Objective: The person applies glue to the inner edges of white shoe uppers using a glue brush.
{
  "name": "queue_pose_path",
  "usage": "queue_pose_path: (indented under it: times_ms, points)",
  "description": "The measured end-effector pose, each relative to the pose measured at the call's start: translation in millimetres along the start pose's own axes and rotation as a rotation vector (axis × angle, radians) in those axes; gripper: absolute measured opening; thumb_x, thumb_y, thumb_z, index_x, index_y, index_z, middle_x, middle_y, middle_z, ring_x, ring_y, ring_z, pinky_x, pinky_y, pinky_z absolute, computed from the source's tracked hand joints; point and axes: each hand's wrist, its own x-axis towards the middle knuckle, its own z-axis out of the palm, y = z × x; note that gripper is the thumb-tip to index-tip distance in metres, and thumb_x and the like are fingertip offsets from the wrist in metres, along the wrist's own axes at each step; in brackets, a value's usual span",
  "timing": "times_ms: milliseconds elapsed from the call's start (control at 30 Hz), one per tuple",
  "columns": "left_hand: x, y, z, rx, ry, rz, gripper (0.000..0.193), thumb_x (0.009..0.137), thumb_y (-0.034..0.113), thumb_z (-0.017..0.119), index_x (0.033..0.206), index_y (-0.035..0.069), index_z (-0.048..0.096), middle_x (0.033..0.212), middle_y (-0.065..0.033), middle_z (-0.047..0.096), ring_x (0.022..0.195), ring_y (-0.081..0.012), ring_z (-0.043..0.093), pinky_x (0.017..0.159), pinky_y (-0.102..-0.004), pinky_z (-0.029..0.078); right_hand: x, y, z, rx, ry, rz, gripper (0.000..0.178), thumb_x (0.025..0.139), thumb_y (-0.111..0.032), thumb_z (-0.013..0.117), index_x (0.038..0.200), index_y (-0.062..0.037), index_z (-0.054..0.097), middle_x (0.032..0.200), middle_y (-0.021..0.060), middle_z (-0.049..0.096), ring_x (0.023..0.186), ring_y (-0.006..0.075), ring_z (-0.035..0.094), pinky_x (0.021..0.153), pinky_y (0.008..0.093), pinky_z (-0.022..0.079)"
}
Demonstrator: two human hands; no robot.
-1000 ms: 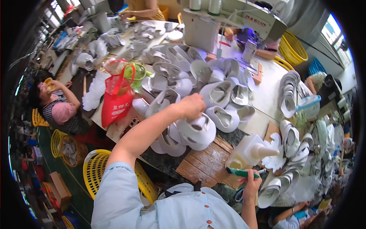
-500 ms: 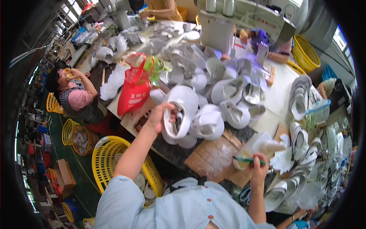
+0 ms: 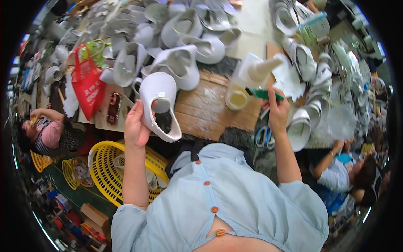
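Raised over the near table edge is a white shoe upper point(image 3: 157, 87), its opening turned toward me. My left hand point(image 3: 137, 126) is closed on its left side, fingertips reaching into the opening. A green-handled brush point(image 3: 261, 93) is pinched in my right hand point(image 3: 278, 112), its dark tip pointing left. That tip is just above a cut-open whitish plastic jug point(image 3: 236, 99) with pale yellowish stuff inside. Beneath lies a worn brown cardboard sheet point(image 3: 205, 113) with white smears. More white shoe uppers point(image 3: 178, 63) are heaped beyond my left hand.
Blue-handled scissors point(image 3: 264, 137) lie right of the cardboard. A red bag point(image 3: 87, 86) stands at the left, near a dark red patterned object point(image 3: 113, 108). Rows of uppers point(image 3: 303, 122) line the right. Below left is a yellow basket point(image 3: 103, 172). Other people point(image 3: 50, 130) sit at both sides.
My left hand has drawn the shoe upper out of the heap, nearer to me. My right hand still holds the brush by the jug. The whole view has tilted down.
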Motion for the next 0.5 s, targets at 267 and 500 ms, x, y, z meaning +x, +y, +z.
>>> queue_pose_path:
  times_ms: [267,500]
  points:
    - [-1.8,-33.0,27.8,-0.024,-0.125,-0.090,0.038,0.093,0.027,0.058,0.118,-0.002,0.055,0.109,-0.0082,0.064,0.096,-0.0147,0.062,0.088,-0.0299,0.048,-21.6,60.7,6.8,-0.221,-0.224,-0.195,0.019,0.092,-0.015,0.060,0.101,0.0012,0.063,0.080,0.0034,0.062,0.065,0.0069,0.057,0.058,0.0207,0.046]
    - [-10.2,-40.1,38.0,-0.099,-0.204,-0.097,0.035,0.095,0.021,0.054,0.121,-0.003,0.053,0.114,-0.0105,0.062,0.101,-0.0161,0.061,0.089,-0.0306,0.048,-34.2,80.7,-29.2,0.275,-0.085,0.383,0.026,0.096,-0.024,0.054,0.095,0.0008,0.061,0.075,0.0065,0.064,0.058,0.0097,0.059,0.051,0.0195,0.044]
